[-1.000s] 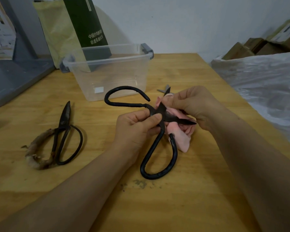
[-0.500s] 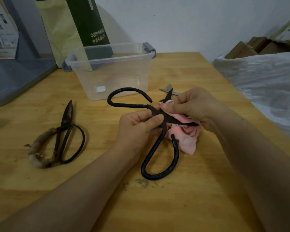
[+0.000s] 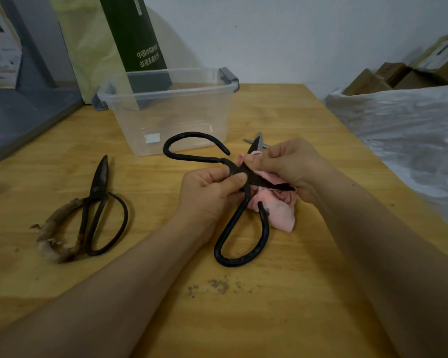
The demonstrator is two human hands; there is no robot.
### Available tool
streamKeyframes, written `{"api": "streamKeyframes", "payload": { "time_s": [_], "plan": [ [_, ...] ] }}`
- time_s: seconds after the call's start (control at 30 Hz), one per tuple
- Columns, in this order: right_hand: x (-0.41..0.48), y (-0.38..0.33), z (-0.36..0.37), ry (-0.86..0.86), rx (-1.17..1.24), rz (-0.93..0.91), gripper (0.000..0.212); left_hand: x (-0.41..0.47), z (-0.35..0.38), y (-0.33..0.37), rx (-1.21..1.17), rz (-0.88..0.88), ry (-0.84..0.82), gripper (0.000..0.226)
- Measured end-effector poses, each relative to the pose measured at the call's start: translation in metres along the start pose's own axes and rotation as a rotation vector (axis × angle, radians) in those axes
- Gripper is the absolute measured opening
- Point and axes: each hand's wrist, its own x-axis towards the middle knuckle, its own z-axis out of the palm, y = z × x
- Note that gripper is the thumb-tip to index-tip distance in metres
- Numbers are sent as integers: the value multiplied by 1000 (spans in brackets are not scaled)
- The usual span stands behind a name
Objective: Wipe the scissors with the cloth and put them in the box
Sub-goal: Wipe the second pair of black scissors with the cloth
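Large black scissors [image 3: 239, 228] with wide loop handles lie spread open above the wooden table. My left hand [image 3: 210, 195] pinches them at the pivot. My right hand [image 3: 292, 166] holds a pink cloth [image 3: 279, 210] folded around the upper blade, whose tip pokes out past my fingers. The other blade points right over the cloth. A clear plastic box [image 3: 166, 112] with grey clips stands behind the scissors with nothing in it.
A second, older pair of scissors [image 3: 98, 208] with one handle wrapped in frayed fibre lies on the table at the left. Small metal blade tips [image 3: 256, 143] show behind my right hand. A green-and-yellow bag [image 3: 109, 47] leans behind the box. White plastic sheeting [image 3: 398, 130] borders the right edge.
My right hand with the cloth has slid slightly along the upper blade. The scissors and my left hand have stayed nearly in place.
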Motion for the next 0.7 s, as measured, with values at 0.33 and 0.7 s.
{"api": "streamKeyframes", "payload": {
  "time_s": [0.33, 0.7],
  "plan": [
    [-4, -2, -4, -44, -142, -63, 90, -1, 2, 1, 29, -11, 32, 10],
    [-4, 0, -5, 0, -27, -9, 69, -4, 1, 1, 25, 10, 7, 11]
  ]
}}
